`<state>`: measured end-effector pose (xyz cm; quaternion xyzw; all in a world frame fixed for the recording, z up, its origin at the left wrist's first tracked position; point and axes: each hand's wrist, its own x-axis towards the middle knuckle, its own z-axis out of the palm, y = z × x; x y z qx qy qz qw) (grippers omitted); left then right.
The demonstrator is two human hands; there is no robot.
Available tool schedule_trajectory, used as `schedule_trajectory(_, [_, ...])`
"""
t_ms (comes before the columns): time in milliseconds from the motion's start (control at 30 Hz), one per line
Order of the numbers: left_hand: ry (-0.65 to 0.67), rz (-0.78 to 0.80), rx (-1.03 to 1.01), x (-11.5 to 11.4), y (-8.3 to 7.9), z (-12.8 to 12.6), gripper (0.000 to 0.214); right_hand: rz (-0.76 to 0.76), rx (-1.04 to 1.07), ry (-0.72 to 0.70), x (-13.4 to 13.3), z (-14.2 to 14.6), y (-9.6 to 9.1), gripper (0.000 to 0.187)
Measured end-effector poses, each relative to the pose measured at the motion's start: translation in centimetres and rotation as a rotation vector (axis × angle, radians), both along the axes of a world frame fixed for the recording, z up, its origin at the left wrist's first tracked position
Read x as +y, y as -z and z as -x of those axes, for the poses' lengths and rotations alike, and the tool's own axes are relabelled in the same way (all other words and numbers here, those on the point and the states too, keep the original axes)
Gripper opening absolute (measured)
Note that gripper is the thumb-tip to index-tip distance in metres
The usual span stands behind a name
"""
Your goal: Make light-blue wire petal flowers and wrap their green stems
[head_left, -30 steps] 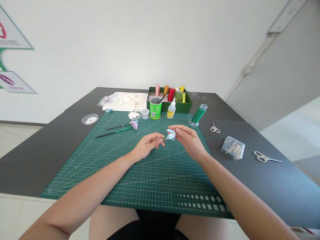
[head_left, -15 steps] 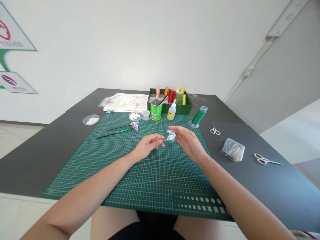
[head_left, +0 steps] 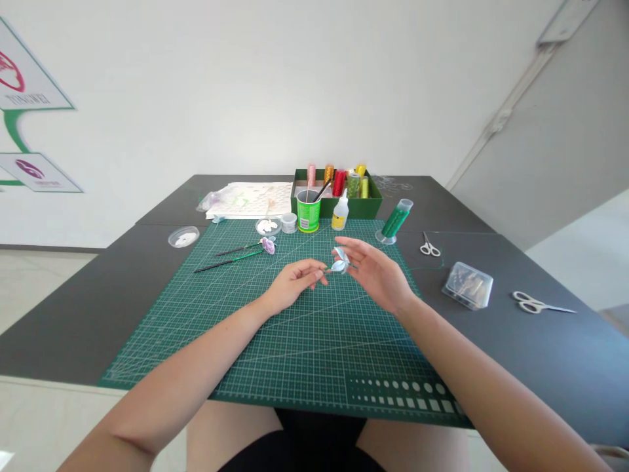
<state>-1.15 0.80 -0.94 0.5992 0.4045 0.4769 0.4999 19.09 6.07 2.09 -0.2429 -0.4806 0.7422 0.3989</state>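
Between my hands is a small pale-blue artificial flower (head_left: 339, 261) with a thin green stem. My left hand (head_left: 298, 283) pinches the stem near the flower's base, the petals pointing right. My right hand (head_left: 376, 270) is beside the petals with its fingers apart and curved around their far side; whether a fingertip touches a petal I cannot tell. Both hands are above the green cutting mat (head_left: 295, 347). A purple flower (head_left: 268, 245) on a green-wrapped stem lies on the mat beyond my left hand.
At the back stand a green can with brushes (head_left: 308, 213), a glue bottle (head_left: 340, 212) and a box of thread spools (head_left: 366, 206). To the right are a green spool (head_left: 397, 219), small scissors (head_left: 429, 246), a clear case (head_left: 468, 286) and larger scissors (head_left: 533, 304). A dish (head_left: 183, 237) sits left.
My right hand's fingers have spread more and drawn slightly away from the petals. The flower has turned a little in my left hand's pinch. The whole view has shifted slightly.
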Motion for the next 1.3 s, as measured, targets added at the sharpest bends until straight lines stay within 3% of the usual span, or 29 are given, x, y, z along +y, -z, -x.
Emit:
schedule_trajectory(433, [-0.145,-0.051,0.003,0.5,0.6,0.5,0.032,0.067,0.077,-0.045,-0.3,0.6,0.7,0.037])
schedule_trajectory(700, [-0.239,-0.122,0.070,0.0,-0.6,0.2,0.033,-0.139,-0.092,0.086,0.7,1.6,3.4,0.034])
schedule_trajectory(833, [-0.240,-0.123,0.101,-0.3,-0.5,-0.3,0.036,-0.226,-0.051,0.012,0.0,2.2,3.5,0.034])
schedule_trajectory(1033, [-0.228,-0.135,0.102,-0.5,0.2,-0.7,0.038,-0.128,-0.014,-0.093,-1.3,2.6,2.8,0.039])
schedule_trajectory(1300, [-0.354,-0.162,0.236,-0.6,-0.2,-0.4,0.035,-0.192,-0.285,-0.036,-1.2,2.6,3.1,0.045])
